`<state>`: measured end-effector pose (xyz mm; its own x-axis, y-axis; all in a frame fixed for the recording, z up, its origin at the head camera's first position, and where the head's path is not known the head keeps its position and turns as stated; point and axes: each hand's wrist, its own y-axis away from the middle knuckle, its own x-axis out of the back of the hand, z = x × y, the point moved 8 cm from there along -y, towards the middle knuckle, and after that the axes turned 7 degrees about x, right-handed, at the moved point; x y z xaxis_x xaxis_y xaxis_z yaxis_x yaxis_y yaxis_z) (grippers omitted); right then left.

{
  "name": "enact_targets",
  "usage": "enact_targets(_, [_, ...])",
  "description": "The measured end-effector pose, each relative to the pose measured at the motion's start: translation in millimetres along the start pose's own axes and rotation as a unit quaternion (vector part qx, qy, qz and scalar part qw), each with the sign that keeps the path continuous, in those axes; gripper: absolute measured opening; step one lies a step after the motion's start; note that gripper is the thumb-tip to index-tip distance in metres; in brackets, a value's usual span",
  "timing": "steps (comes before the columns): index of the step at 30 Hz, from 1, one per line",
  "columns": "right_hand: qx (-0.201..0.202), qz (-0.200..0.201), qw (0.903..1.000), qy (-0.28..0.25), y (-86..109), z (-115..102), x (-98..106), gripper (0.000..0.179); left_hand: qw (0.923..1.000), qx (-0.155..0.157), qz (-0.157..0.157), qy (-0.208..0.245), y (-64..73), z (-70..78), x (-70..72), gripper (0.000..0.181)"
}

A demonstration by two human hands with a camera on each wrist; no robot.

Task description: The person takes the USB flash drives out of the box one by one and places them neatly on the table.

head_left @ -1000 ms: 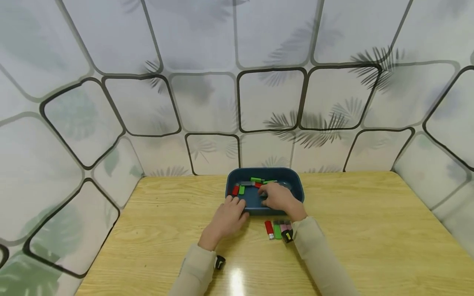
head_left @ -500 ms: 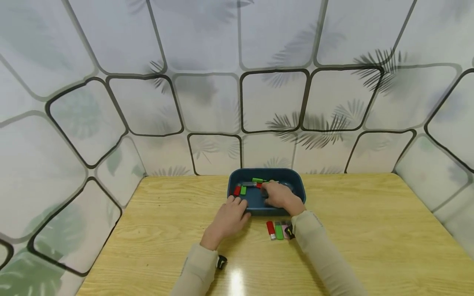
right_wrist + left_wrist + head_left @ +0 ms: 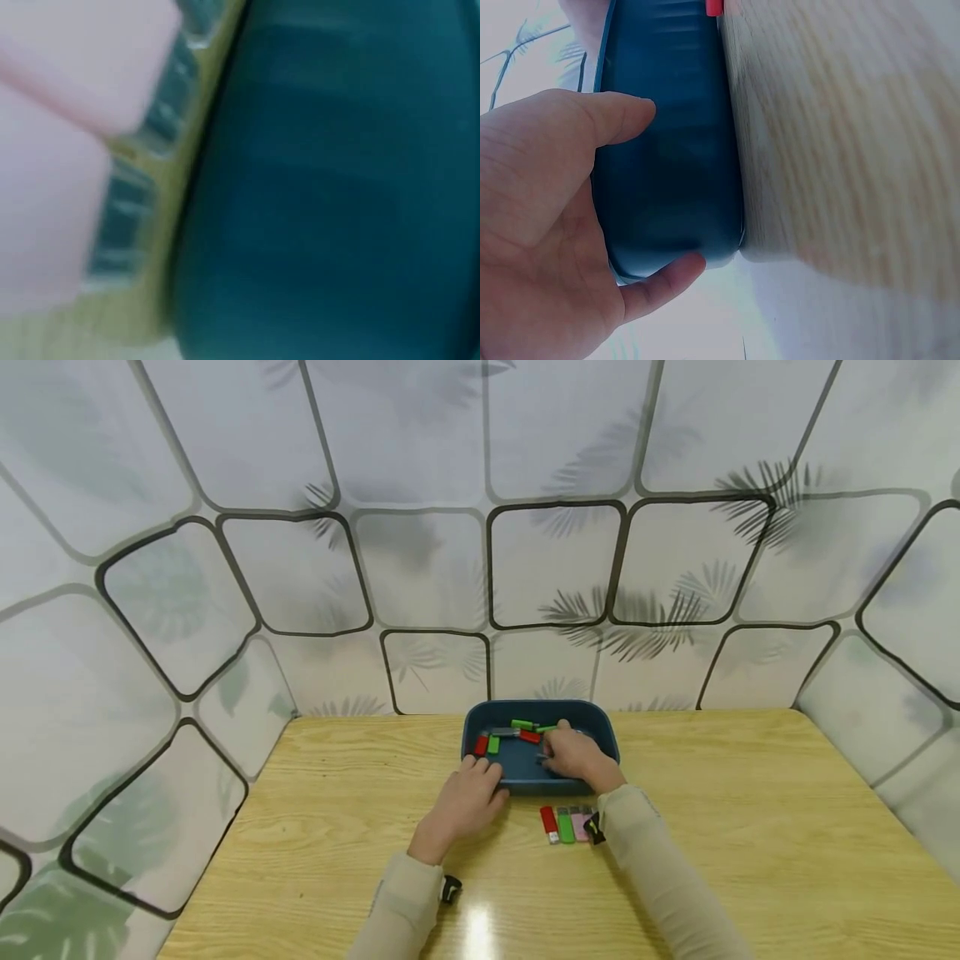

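A dark blue plastic bin (image 3: 517, 787) holds several USB sticks. My left hand (image 3: 465, 802) grips its front left corner; in the left wrist view the thumb (image 3: 626, 116) lies against the outer wall and another finger bends round the end. My right hand (image 3: 576, 756) reaches into the right half of the bin, its fingertips pinching a small dark bluish USB stick (image 3: 542, 759), mostly hidden. Left of that hand lie a red stick (image 3: 529, 737), a grey one (image 3: 504, 732), a green one (image 3: 493, 744) and another red one (image 3: 481, 745).
In front of the bin a row stands on the wooden table (image 3: 337, 810): a red USB stick (image 3: 549, 825), a green one (image 3: 566, 827) and pink ones (image 3: 52, 202), partly behind my right wrist. Patterned cloth walls (image 3: 555, 568) close off the back and sides.
My right hand has shifted slightly to the right inside the bin with the dark stick at its fingertips, uncovering more of the middle red stick. My left hand stays on the rim.
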<state>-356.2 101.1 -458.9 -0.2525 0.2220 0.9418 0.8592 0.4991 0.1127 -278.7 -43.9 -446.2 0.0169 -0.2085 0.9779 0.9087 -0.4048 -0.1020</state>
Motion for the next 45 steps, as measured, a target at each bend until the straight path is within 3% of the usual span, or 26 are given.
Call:
enact_targets(5, [-0.002, -0.004, 1.0000, 0.003, 5.8, 2, 8, 0.014, 1.0000, 0.000, -0.004, 0.006, 0.0, 0.7, -1.2, 0.021])
enact_targets(13, [-0.008, 0.024, 0.9984, -0.050, 19.8, -7, 21, 0.014, 0.9998, 0.010, -0.013, 0.011, 0.3, -0.8, 0.0, 0.022])
enact_targets(19, [0.018, 0.110, 0.9888, -0.099, 41.2, -25, 25, 0.016, 0.9999, 0.006, -0.013, 0.008, 1.4, 0.6, -1.4, 0.021])
enact_targets(25, [0.047, 0.213, 0.9664, -0.135, 64.7, -44, 28, 0.020, 1.0000, 0.000, -0.004, 0.002, 2.3, 1.7, -0.8, 0.021])
enact_targets(28, [0.063, 0.239, 0.9584, -0.142, 70.2, -53, 32, 0.022, 1.0000, 0.002, 0.000, 0.003, 1.3, 0.9, 1.6, 0.021])
enact_targets(37, [0.070, 0.171, 0.9658, -0.182, 75.8, -71, 20, 0.025, 1.0000, -0.001, 0.003, 0.003, 1.3, 1.6, 5.0, 0.019])
enact_targets(45, [0.123, 0.148, 0.9720, -0.135, 82.1, -90, 15, 0.010, 1.0000, -0.003, 0.008, -0.003, 2.1, 1.6, 3.8, 0.018])
